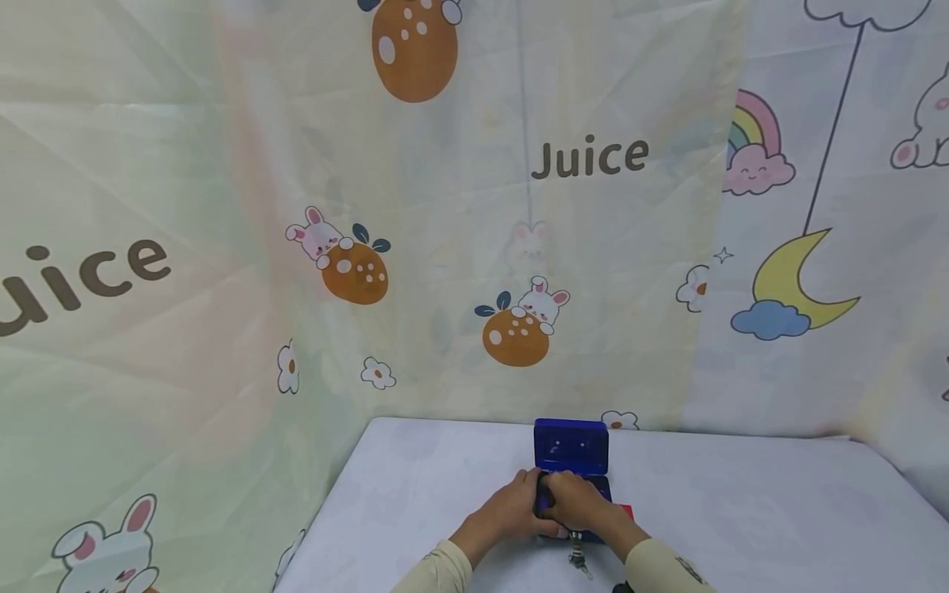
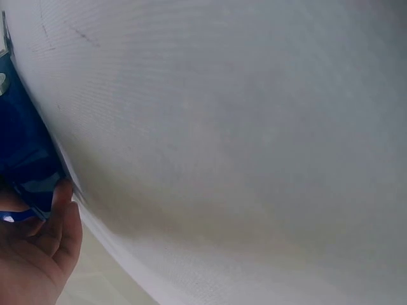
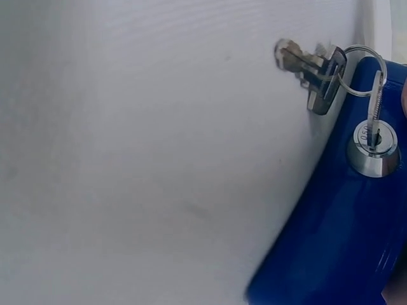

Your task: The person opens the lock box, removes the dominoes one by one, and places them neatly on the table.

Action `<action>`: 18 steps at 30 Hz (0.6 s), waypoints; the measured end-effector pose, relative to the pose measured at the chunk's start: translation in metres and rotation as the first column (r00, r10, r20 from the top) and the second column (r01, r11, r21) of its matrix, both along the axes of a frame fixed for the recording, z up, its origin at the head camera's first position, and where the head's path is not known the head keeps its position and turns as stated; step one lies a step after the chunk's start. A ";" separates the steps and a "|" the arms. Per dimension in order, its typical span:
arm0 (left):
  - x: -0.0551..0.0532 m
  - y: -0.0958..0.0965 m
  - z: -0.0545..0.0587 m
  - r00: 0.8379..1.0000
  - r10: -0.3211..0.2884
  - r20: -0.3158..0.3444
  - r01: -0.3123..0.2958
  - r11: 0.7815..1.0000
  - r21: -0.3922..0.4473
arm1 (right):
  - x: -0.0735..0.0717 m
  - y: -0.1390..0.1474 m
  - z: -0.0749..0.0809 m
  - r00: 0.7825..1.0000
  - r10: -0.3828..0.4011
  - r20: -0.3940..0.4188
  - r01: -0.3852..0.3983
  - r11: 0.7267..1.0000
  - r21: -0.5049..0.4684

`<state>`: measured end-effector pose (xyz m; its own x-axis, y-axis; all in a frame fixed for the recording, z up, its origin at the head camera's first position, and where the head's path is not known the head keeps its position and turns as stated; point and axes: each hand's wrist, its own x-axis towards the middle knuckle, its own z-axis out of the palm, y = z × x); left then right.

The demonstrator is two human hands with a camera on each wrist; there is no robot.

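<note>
A blue metal cash box (image 1: 571, 445) stands on the table with its lid raised at the back. My left hand (image 1: 515, 504) grips its left side; in the left wrist view the fingers and thumb (image 2: 44, 235) hold a corner of the blue box (image 2: 25, 140). Over the left part of the box's inside, my right hand (image 1: 582, 500) points its fingers down, and whatever they touch is hidden. A key (image 3: 374, 114) sits in the round lock (image 3: 375, 152) on the front. From its ring (image 3: 362, 70) hang more keys (image 3: 318, 73).
A white-covered table (image 1: 437, 461) carries the box. Something red (image 1: 627, 511) shows beside the box, partly behind the right forearm. A small black thing (image 1: 621, 588) lies at the bottom edge of the head view. Printed curtains (image 1: 445, 247) hang behind the table.
</note>
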<state>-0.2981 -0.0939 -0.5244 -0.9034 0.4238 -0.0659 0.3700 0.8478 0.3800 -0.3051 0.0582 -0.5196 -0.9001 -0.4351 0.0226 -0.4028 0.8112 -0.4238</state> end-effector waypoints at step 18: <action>0.003 0.000 0.002 0.999 -0.012 -0.030 0.012 1.000 -0.003 | -0.001 0.000 -0.003 1.000 0.026 -0.013 -0.026 1.000 0.013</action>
<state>-0.2954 -0.0935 -0.5228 -0.8999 0.4342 -0.0406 0.3909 0.8445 0.3661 -0.3061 0.0584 -0.5223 -0.8880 -0.4589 0.0287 -0.4295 0.8055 -0.4082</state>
